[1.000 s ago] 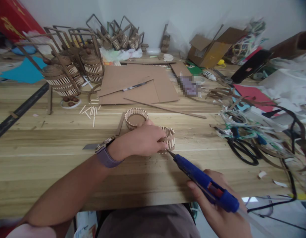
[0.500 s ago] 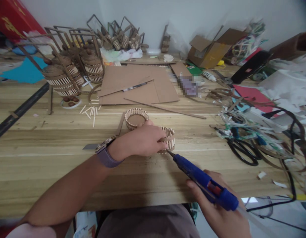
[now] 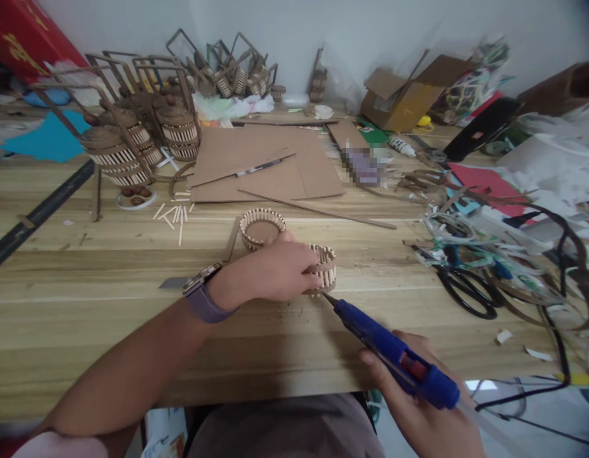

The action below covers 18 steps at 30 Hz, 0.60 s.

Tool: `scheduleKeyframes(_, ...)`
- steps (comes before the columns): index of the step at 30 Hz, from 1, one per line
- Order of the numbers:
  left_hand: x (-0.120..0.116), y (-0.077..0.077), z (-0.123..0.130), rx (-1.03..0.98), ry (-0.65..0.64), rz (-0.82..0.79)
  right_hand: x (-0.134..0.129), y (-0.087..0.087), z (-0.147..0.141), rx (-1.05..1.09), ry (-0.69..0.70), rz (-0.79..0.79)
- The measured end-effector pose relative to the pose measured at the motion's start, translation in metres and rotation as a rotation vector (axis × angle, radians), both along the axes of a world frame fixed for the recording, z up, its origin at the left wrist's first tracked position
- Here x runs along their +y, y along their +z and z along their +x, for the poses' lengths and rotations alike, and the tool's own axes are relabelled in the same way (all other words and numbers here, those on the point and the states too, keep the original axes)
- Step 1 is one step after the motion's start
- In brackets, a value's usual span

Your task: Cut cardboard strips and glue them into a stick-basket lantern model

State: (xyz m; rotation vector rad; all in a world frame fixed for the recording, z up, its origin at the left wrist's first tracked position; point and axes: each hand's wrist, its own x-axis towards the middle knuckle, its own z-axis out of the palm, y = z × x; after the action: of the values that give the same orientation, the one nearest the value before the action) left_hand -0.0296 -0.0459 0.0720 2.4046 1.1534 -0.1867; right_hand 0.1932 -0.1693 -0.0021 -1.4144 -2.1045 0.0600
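Observation:
My left hand [image 3: 287,270] grips a small round basket [image 3: 327,272] made of pale sticks and brown cardboard bands; its left part is hidden behind my fingers. In my right hand [image 3: 418,388] is a blue hot glue gun [image 3: 394,350], with a glue stick protruding from its rear. The gun's nozzle points at the lower edge of the gripped basket, touching or very close to it. Just beyond my left hand stands a second round basket [image 3: 262,230], open at the top with a brown base. A flat blade [image 3: 173,282] lies partly under my left wrist.
Pale sticks [image 3: 180,219] lie loose near a white dish [image 3: 137,198] of brown nuts or beads. Finished lidded baskets [image 3: 117,156] with tall handles stand at the left. Cardboard sheets [image 3: 318,166] and a pen [image 3: 259,167] lie behind. Black-handled scissors [image 3: 466,296] and tangled strips crowd the right.
The glue gun's nozzle has shifted very slightly down and right along the basket's lower edge. My left hand and the basket in it have stayed nearly still.

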Motion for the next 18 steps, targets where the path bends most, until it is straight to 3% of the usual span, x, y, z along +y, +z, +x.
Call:
scheduleKeyframes(6,0.0,-0.004,0.0,-0.015,0.011,-0.008,-0.001,-0.004,0.006,0.001,-0.034,-0.017)
scheduleKeyframes(10,0.001,-0.004,-0.002,-0.017,0.007,-0.005,-0.006,-0.005,0.004,0.112,-0.11,-0.118)
scheduleKeyframes(12,0.001,-0.004,-0.002,-0.032,0.009,-0.003,-0.007,-0.004,0.006,0.252,-0.243,-0.247)
scheduleKeyframes(15,-0.003,-0.008,0.001,-0.081,0.035,0.01,0.005,0.001,0.017,0.599,-0.462,-0.564)
scheduleKeyframes(16,-0.005,-0.012,0.003,-0.083,0.057,0.028,0.012,0.003,0.023,0.753,-0.476,-0.693)
scheduleKeyframes(18,-0.011,-0.022,0.009,-0.053,0.132,0.08,0.029,0.007,0.037,1.075,-0.376,-0.952)
